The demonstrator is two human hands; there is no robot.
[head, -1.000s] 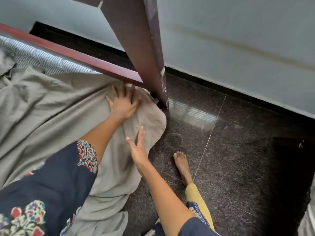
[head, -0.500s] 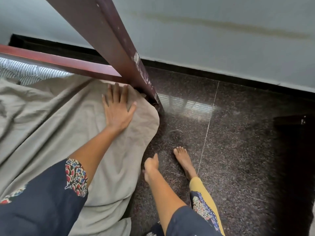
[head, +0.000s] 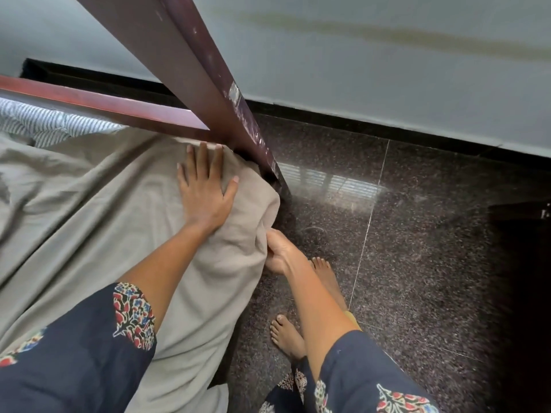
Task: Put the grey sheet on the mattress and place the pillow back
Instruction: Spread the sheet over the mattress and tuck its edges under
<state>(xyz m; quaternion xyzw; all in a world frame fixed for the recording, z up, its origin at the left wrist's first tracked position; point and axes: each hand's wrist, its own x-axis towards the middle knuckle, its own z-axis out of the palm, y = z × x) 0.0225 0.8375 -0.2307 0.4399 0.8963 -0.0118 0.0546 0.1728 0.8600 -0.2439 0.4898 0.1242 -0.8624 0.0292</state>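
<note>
Head view: the right hand (head: 278, 251), earlier a loose fist, now grips the hanging corner of the grey sheet (head: 98, 204) below the bedpost (head: 208, 93); the left hand (head: 205, 198) stays flat on it, and the sheet stretches leftward from the post.

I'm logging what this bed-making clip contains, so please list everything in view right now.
grey sheet: one, grey-beige, rumpled over the bed, hanging over its near corner
striped fabric: one patch, white and grey, uncovered beside the rail, upper left
bed rail: one, reddish-brown, along the bed's far edge
bed post: one, dark brown, at the bed's corner
floor: dark speckled glossy tiles, right of the bed
wall: pale grey-blue, behind the bed
skirting: one strip, black, at the wall's foot
feet: two, bare, on the floor
left hand: one, flat on the sheet near the post
right hand: one, grips the sheet's hanging edge at the corner
</note>
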